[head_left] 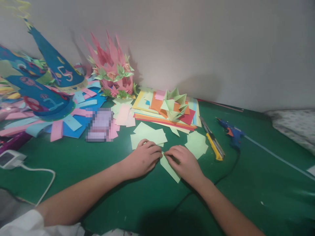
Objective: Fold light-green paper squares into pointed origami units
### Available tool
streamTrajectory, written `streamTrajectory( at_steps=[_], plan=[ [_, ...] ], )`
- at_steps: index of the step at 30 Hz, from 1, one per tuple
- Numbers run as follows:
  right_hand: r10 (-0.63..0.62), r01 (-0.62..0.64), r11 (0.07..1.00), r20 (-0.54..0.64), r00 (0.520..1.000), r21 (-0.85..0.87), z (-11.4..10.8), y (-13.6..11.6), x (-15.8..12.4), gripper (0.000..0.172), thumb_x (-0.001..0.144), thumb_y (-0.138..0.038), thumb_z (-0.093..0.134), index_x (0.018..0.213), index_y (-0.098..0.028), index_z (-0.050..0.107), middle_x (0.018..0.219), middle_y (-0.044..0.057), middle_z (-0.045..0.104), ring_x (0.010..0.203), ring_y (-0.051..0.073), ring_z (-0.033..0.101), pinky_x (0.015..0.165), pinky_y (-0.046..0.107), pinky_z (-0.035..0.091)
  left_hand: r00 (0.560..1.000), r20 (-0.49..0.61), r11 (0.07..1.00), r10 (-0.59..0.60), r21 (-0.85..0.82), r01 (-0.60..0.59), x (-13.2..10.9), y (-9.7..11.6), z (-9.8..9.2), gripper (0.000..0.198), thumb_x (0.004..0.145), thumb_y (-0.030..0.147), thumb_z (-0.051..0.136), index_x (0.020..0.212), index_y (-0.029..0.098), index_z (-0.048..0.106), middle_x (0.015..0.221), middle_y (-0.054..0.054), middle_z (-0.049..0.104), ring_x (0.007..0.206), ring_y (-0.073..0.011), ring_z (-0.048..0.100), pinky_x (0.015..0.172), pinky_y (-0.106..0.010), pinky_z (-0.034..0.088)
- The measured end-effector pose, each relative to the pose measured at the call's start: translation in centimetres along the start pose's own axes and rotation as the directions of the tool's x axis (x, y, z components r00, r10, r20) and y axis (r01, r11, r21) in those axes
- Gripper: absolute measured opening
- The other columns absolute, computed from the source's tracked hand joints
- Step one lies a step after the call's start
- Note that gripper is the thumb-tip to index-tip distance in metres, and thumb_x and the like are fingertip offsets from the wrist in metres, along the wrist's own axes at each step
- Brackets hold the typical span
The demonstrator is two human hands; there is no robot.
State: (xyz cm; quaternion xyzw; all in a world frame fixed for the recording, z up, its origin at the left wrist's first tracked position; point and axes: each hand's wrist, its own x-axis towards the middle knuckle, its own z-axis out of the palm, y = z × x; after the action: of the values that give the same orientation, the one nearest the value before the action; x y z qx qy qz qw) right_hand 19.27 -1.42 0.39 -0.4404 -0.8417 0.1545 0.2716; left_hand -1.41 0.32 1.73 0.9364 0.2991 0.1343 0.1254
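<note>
Both of my hands rest on the green table (123,203) over a small pale green paper piece (169,168). My left hand (144,159) has its fingers curled and pinches the paper's upper edge. My right hand (183,162) lies on top of the same piece, fingers bent and pressing it down against the table. The fingertips of the two hands nearly meet at the paper's top corner. More pale green paper squares (147,134) lie just behind my hands, and another green square (197,144) sits to the right.
A yellow utility knife (213,141) and a blue glue gun (231,132) lie to the right. A folded green paper flower (174,106) sits on a stack of coloured sheets (147,106). Blue paper cones (54,65), a pink paper ornament (110,68) and a white charger (10,159) are at the left.
</note>
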Motion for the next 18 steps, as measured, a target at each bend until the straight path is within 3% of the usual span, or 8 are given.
streamTrajectory(
  at_steps=[9, 18],
  plan=[
    [-0.159, 0.165, 0.982, 0.069, 0.985, -0.095, -0.27, 0.72, -0.13, 0.017, 0.092, -0.018, 0.047, 0.094, -0.016, 0.064, 0.082, 0.007, 0.062, 0.076, 0.017, 0.051, 0.069, 0.031, 0.044, 1.0, 0.001, 1.0, -0.003, 0.003, 0.003, -0.17, -0.01, -0.05, 0.021, 0.092, 0.015, 0.042, 0.105, 0.02, 0.058, 0.107, -0.003, 0.061, 0.101, -0.0185, 0.049, 0.092, -0.037, 0.029],
    [-0.2, 0.213, 0.968, 0.108, 0.974, -0.13, -0.33, 1.01, -0.17, 0.021, 0.094, -0.019, 0.044, 0.097, -0.015, 0.064, 0.081, 0.008, 0.061, 0.076, 0.018, 0.05, 0.067, 0.03, 0.043, 1.0, 0.002, 1.0, 0.008, 0.007, -0.008, -0.19, -0.03, 0.01, 0.023, 0.092, 0.014, 0.041, 0.106, 0.019, 0.058, 0.111, -0.003, 0.06, 0.102, -0.0187, 0.049, 0.092, -0.037, 0.029]
  ],
)
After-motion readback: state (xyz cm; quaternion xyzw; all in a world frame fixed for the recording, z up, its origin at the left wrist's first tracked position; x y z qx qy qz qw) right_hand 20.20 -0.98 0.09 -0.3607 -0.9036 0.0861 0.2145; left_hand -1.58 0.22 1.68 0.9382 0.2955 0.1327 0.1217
